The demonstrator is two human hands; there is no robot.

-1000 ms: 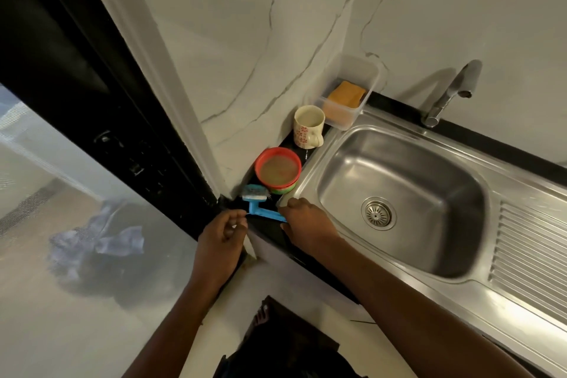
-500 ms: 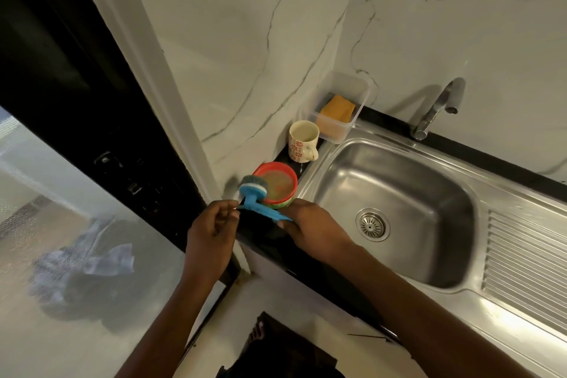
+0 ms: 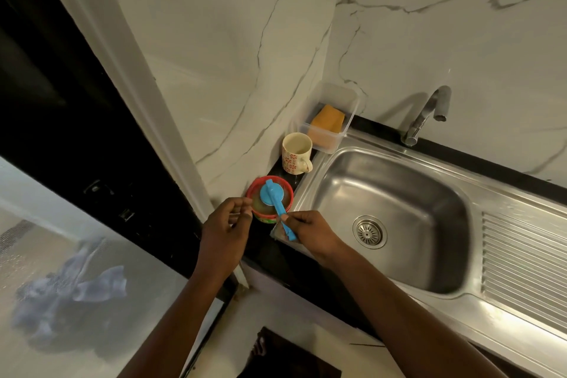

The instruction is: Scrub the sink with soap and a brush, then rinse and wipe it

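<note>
A: Brush (image 3: 275, 205): blue, head down inside the red soap tub (image 3: 270, 203), lower-centre of frame, on the dark table strip left of the sink (image 3: 389, 215).

B: Who's got it?

A: My right hand (image 3: 310, 232). Fingers pinched round the lower end of the handle; the head looks seated on the soap, though I can't see contact under the disc.

B: Left?

A: Left hand (image 3: 225, 225) is just beside the tub's left wall. Fingers loosely curled, and I see nothing in the grip. Whether the fingertips touch the tub, I can't tell.

B: Axis?

A: Handle runs from the tub down and right toward my right hand, so the long axis already points at the basin. The sink lies to the right of the grip, and the right hand is clearly the nearer one. My read: lift the head clear of the tub rim, then swing right over the sink edge. No hand swap needed.

B: Anything in the way?

A: Mug (image 3: 296, 153) sits just above the tub in frame, sponge box (image 3: 329, 120) above that, both off the swing path. Basin looks dry and unsoaped, so I'd say scrubbing hasn't begun.
</note>
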